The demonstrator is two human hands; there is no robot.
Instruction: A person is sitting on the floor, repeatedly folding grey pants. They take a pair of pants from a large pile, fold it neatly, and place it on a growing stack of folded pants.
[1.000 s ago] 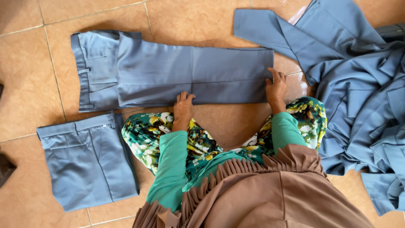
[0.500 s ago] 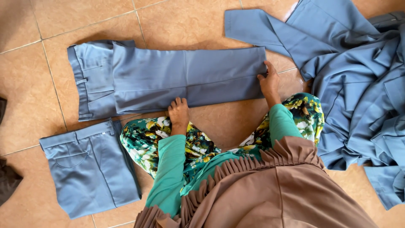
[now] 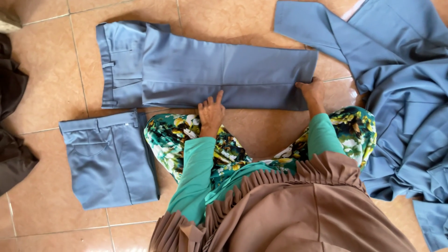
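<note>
- Since the earlier frame, the left hand [image 3: 211, 112] has been slid slightly toward the trouser waist, while the right hand [image 3: 311, 91] is kept at the hem corner.
- Blue-grey trousers [image 3: 210, 70] are laid flat across the tiled floor [image 3: 46, 84], waistband to the left, just ahead of the knees.
- The near edge is pressed by the left hand, fingers [image 3: 218, 97] spread, nothing gripped.
- The hem corner is pinned under the right hand; whether cloth is pinched cannot be told.
- A folded pair [image 3: 109, 156] is placed at the left, just beside the knee.
- A heap of blue garments [image 3: 401, 93] is piled at the right.
</note>
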